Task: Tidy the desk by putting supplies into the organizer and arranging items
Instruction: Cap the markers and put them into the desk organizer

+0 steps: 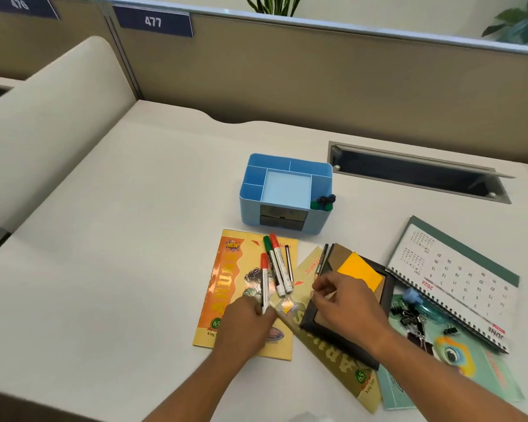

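Marker tail unseen beneath left hand

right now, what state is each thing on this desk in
organizer: upright, drawers shut, clips in front right slot
left hand: grips red marker, capped
right hand: pinches black pen
green marker: capped, lying on notebook
calendar: flat, open
desk hatch: lid open
loose clips: scattered on folder

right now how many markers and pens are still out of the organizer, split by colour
red-capped markers: 2 (left hand grips one)
green-capped marker: 1
thin black pens: 2
total: 5
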Available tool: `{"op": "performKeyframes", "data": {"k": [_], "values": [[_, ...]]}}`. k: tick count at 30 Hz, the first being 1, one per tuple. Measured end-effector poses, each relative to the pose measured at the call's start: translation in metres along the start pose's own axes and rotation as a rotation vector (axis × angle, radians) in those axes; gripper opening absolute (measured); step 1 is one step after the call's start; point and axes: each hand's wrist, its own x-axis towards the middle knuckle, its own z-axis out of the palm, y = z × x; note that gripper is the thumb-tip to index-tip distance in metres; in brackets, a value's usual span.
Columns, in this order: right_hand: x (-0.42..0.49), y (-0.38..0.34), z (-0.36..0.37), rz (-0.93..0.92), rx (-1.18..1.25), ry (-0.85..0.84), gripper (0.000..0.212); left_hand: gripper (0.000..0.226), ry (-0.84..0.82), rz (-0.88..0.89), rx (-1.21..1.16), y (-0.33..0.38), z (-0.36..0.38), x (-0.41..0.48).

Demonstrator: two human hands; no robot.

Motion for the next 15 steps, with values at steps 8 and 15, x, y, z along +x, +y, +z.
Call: {"op": "performKeyframes", "data": {"k": [8, 15], "values": [[0.001, -0.010, 0.009, -0.006, -0.007, -0.020, 0.012, 0.020, -0.069, -0.022, -0.539, -0.015, -0.012, -0.026], [0.009, -0.043, 0.008, 0.014, 0.608, -0.312, 0.029, 0.008, -0.126, 0.013, -0.610, -0.020, -0.028, -0.040]]}}
